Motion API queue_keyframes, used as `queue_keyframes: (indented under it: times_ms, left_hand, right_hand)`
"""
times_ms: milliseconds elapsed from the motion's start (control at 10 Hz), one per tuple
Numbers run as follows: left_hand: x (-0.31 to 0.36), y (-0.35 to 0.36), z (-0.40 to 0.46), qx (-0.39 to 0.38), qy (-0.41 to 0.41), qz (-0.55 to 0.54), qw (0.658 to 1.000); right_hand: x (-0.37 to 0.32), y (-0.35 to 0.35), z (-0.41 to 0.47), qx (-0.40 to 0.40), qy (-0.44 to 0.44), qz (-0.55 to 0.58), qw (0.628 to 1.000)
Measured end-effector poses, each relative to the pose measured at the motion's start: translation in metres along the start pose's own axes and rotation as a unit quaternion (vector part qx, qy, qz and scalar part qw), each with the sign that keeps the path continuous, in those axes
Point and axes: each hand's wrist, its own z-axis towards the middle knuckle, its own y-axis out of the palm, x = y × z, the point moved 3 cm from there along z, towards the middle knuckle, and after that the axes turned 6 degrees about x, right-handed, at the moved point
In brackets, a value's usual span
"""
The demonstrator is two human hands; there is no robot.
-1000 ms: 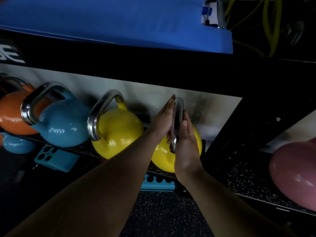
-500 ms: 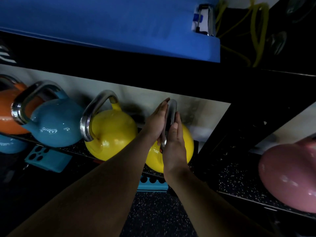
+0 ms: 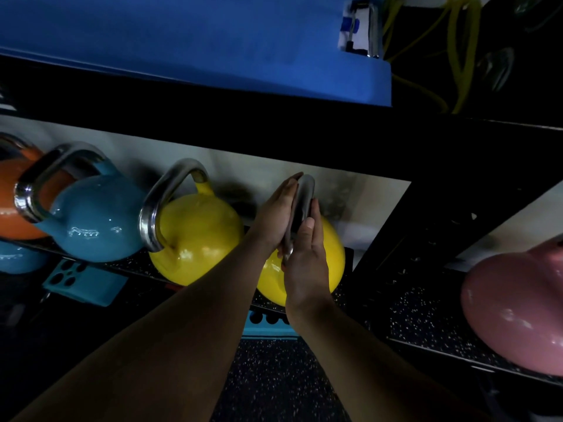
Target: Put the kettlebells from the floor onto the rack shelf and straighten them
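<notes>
A yellow kettlebell (image 3: 333,257) stands on the black speckled rack shelf (image 3: 426,324), its steel handle edge-on to me. My left hand (image 3: 275,216) presses flat against the handle's left side and my right hand (image 3: 306,266) grips it from the right. To its left on the same shelf stand a second yellow kettlebell (image 3: 195,236), a blue kettlebell (image 3: 97,220) and an orange kettlebell (image 3: 12,205) at the frame edge. A pink kettlebell (image 3: 518,309) sits in the bay to the right.
A black upright post (image 3: 405,226) separates the two bays. A blue mat (image 3: 195,41) lies on the shelf above, with yellow cords (image 3: 460,53) behind it. Teal perforated blocks (image 3: 82,284) and another blue kettlebell (image 3: 15,260) sit lower down at the left. Speckled floor (image 3: 274,382) lies below.
My view has shifted a little, so the rack sits further left in frame. Both hands stay on the yellow kettlebell's handle; the kettlebell shows no clear movement.
</notes>
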Motion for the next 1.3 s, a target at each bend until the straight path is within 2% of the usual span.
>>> queue_keyframes:
  times_ms: [200, 600, 800, 900, 1000, 1100, 1200, 1300]
  left_hand:
    - [-0.002, -0.001, 0.000, -0.003, 0.012, 0.006, 1.000]
    - [-0.005, -0.001, 0.008, -0.012, 0.019, -0.009, 1.000]
    - [0.002, -0.004, 0.007, -0.011, 0.037, 0.037, 0.999]
    - [0.009, -0.004, 0.007, -0.007, 0.052, 0.109, 0.993]
    - [0.016, -0.006, 0.006, 0.015, 0.056, 0.193, 0.980]
    - [0.034, -0.013, 0.000, 0.058, 0.152, 0.331, 0.930]
    - [0.051, -0.014, -0.021, 0.070, 0.257, 0.329, 0.906]
    - [0.055, -0.011, -0.042, 0.053, 0.316, 0.371, 0.872]
  right_hand:
    - [-0.001, -0.003, 0.000, -0.020, -0.029, -0.023, 0.999]
    - [0.000, -0.004, -0.002, -0.024, -0.028, -0.045, 0.998]
    - [-0.001, -0.007, 0.001, -0.060, -0.047, -0.097, 0.992]
    - [-0.005, -0.013, 0.005, -0.085, -0.043, -0.135, 0.986]
    - [-0.012, -0.018, 0.008, -0.079, -0.048, -0.176, 0.980]
    - [-0.028, -0.023, 0.010, -0.066, -0.071, -0.254, 0.962]
    - [-0.042, -0.029, 0.010, -0.056, -0.117, -0.331, 0.935]
    - [-0.059, -0.049, 0.009, -0.047, -0.198, -0.421, 0.884]
